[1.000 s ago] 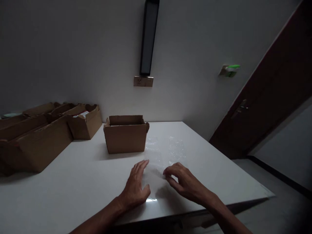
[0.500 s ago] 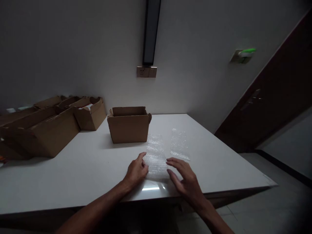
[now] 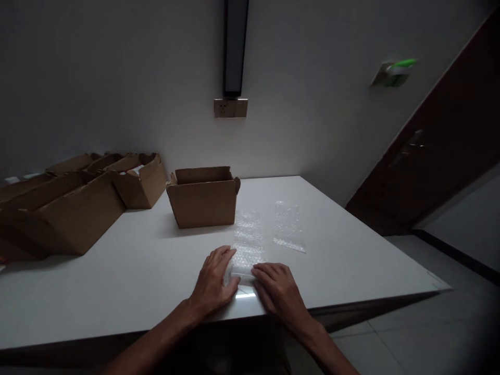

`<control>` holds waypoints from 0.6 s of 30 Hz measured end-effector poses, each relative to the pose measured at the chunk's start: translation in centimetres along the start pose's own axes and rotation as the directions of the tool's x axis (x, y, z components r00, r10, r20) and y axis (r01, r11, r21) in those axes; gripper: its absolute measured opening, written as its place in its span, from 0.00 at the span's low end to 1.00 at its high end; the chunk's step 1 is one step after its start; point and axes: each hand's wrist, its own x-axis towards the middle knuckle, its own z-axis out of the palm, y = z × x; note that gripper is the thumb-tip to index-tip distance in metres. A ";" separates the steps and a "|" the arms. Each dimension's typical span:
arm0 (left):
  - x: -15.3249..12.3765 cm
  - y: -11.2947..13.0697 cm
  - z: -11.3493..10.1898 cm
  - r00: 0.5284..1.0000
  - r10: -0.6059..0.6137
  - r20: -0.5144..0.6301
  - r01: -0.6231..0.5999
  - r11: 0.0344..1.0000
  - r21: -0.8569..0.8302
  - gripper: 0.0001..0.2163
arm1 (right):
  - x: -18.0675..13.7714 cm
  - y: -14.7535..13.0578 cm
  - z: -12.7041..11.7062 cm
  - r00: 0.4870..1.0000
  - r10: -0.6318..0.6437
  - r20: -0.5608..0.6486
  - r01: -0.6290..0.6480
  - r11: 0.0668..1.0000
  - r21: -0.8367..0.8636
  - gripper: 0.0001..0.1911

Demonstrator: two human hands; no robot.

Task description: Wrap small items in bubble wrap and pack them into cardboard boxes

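No legible text, label, brand, number or sign is found. The cardboard box (image 3: 203,197) beyond the left hand (image 3: 214,281) is seen with plain faces. The bubble wrap sheet (image 3: 247,240) under the fingers of the right hand (image 3: 277,290) carries no print. The wall socket (image 3: 230,108) shows no readable marking.

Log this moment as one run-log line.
left hand: on near end of bubble wrap sheet | right hand: same end, rolling | second sheet: flat, apart | open carton: behind | table
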 end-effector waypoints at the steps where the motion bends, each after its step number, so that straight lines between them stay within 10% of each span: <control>1: -0.4 0.2 -0.1 0.999 0.041 0.030 -0.041 0.999 0.005 0.25 | 0.0 0.0 0.0 1.000 -0.003 -0.008 0.003 1.000 0.010 0.13; 9: -1.1 1.7 -0.7 0.976 -0.148 0.159 0.163 0.983 -0.083 0.17 | -0.4 -0.6 -0.9 0.992 0.127 0.026 -0.129 0.953 0.272 0.11; 14: 0.2 1.4 -0.5 0.952 -0.233 0.198 0.250 0.966 -0.064 0.18 | -0.9 -0.8 -1.9 0.972 0.095 -0.214 -0.070 0.990 0.121 0.15; 18: 1.1 0.6 0.3 0.968 -0.190 0.161 0.193 0.981 0.001 0.19 | -1.3 -1.0 -2.0 0.993 -0.017 -0.116 0.021 0.999 0.031 0.16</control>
